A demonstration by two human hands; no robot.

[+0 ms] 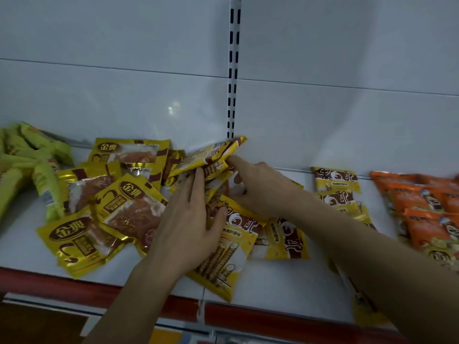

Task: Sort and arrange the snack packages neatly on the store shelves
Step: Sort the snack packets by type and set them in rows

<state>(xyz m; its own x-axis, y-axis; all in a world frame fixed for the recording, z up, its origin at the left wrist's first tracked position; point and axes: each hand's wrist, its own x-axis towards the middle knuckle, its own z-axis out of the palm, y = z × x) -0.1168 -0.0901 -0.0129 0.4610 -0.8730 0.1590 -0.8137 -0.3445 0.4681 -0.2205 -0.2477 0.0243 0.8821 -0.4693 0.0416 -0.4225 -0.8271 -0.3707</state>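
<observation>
Several yellow-and-brown wafer roll packets [224, 256] lie jumbled at the middle of the white shelf [29, 247]. Both hands are in that heap. My left hand [191, 219] rests flat on the packets, its fingers against a raised bunch of wafer packets [211, 155] at the back. My right hand [258, 187] pinches that same bunch from the right, index finger on top. Left of the heap lie several gold meat snack packets [124, 204]. More wafer packets [336, 184] lie in a row to the right.
Green packets [27, 165] are piled at the far left. Orange packets [427, 207] overlap at the far right. The shelf has a red front strip [248, 316] and a white back wall with a slotted upright [233, 70]. One yellow packet [365, 304] hangs over the front edge under my right forearm.
</observation>
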